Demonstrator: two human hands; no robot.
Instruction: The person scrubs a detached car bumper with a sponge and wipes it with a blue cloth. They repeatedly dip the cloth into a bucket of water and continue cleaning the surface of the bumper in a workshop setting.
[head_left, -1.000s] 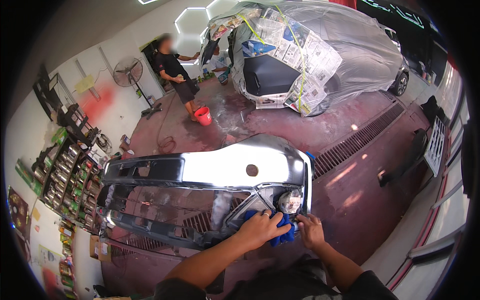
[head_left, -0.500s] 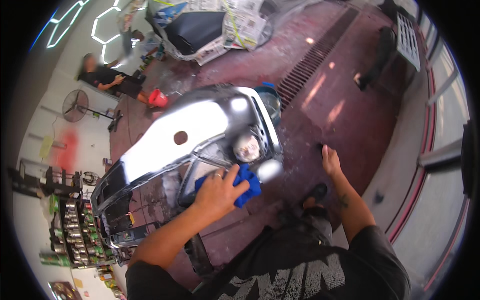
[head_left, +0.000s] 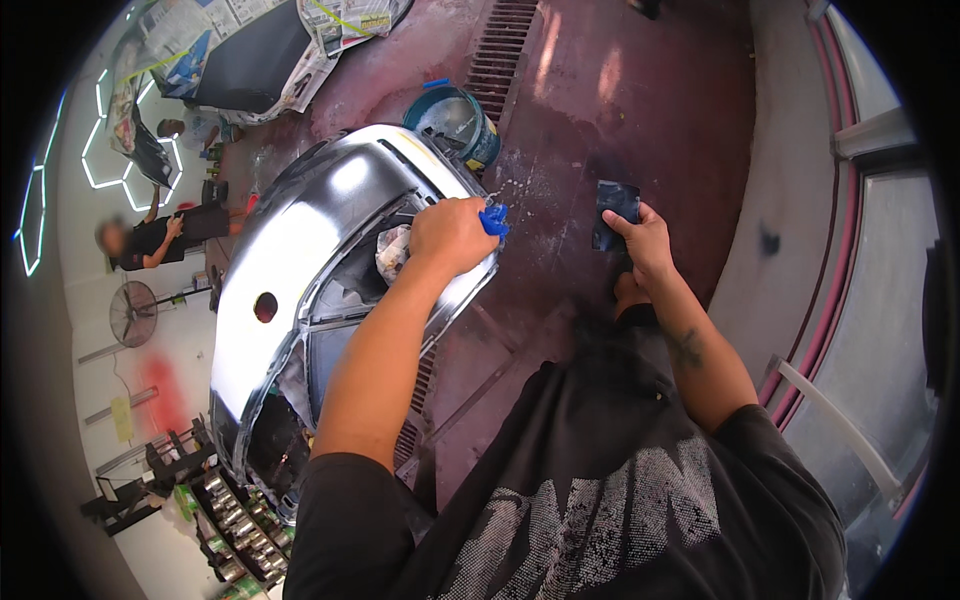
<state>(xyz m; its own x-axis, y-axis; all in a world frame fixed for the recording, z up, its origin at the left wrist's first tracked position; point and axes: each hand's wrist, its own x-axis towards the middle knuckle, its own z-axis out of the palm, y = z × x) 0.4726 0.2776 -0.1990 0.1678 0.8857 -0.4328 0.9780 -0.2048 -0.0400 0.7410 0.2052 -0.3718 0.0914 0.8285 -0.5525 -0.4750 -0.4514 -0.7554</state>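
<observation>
A car bumper (head_left: 330, 190), glossy white to dark grey with a round hole, stands in front of me to the left. My left hand (head_left: 450, 237) is closed around a crumpled blue cloth (head_left: 495, 218) over the bumper's near right end; whether the cloth touches the surface I cannot tell. Beside that wrist, a crumpled light-coloured wad (head_left: 393, 253) sits in the bumper's opening. Off to the right, clear of the bumper, my right hand (head_left: 645, 240) pinches a dark rectangular sheet like sandpaper (head_left: 615, 212) between thumb and fingers.
A teal bucket (head_left: 455, 125) stands just beyond the bumper. A floor drain grate (head_left: 503, 45) runs past it. At the far left are a paper-masked car part (head_left: 255, 60), a person in dark clothes (head_left: 165, 235), a fan (head_left: 134, 313) and a rack of cans (head_left: 240, 520).
My left hand has moved with the blue cloth up to the bumper's right end. My right hand has risen, and the dark sheet now shows in it. The view has shifted right.
</observation>
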